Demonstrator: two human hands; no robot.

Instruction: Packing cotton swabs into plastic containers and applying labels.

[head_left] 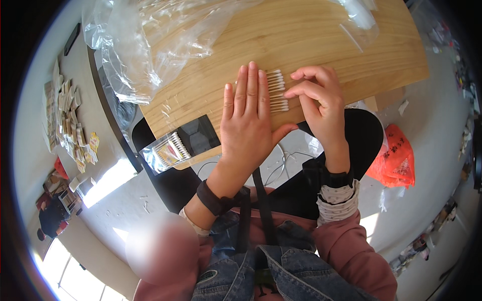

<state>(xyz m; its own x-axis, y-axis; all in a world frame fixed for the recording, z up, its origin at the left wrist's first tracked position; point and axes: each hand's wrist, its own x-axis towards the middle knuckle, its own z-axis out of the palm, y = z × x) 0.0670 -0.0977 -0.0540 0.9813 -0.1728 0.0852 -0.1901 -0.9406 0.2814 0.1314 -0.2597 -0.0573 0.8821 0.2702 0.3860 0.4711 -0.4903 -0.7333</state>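
Note:
A row of cotton swabs (pixel 276 86) lies side by side on the wooden table (pixel 301 37), white tips pointing right. Flat over their left part rests my left hand (pixel 245 118), its fingers straight and its thumb out to the side, hiding the other ends. My right hand (pixel 325 100) is at the tips, fingers bent and apart, with one fingertip at or just touching the swabs; nothing shows in its grasp. Left of my left hand, at the near table edge, a clear packet of cotton swabs (pixel 170 150) lies against a flat dark rectangular piece (pixel 200 134).
Crumpled clear plastic bags (pixel 133 50) cover the table's far left, and another clear plastic piece (pixel 359 17) lies far right. A side table at left holds a pile of small packs (pixel 70 120). A red bag (pixel 394 160) stands on the floor at right. Another person (pixel 52 218) is at far left.

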